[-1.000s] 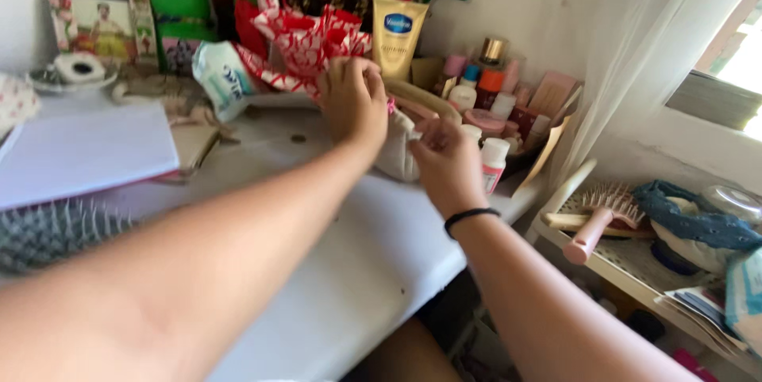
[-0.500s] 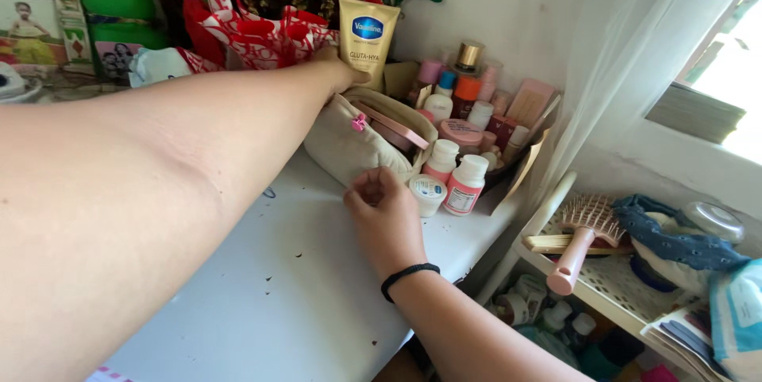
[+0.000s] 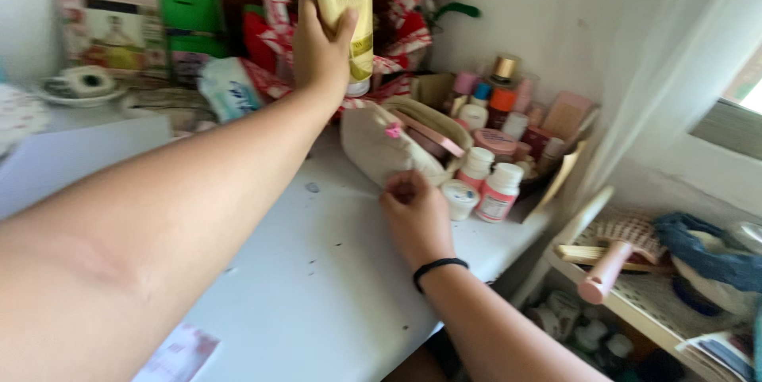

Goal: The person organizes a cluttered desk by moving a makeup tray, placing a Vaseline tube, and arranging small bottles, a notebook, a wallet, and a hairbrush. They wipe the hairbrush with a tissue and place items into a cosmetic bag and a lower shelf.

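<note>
Yellow lotion tube (image 3: pixel 347 9) upright, lifted above cream pouch (image 3: pixel 389 148).

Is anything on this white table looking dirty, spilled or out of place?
Yes. Small dark specks and a smudge are scattered over the white table near the right hand. The beige pouch lies tipped on its side, open. The left hand holds a yellow tube.

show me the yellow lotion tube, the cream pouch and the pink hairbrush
yellow lotion tube (image 3: pixel 349 9), head view, on its body above the left hand (image 3: pixel 317 52)
cream pouch (image 3: pixel 377 148), head view, on its front side
pink hairbrush (image 3: pixel 605 271), head view, on its handle
</note>
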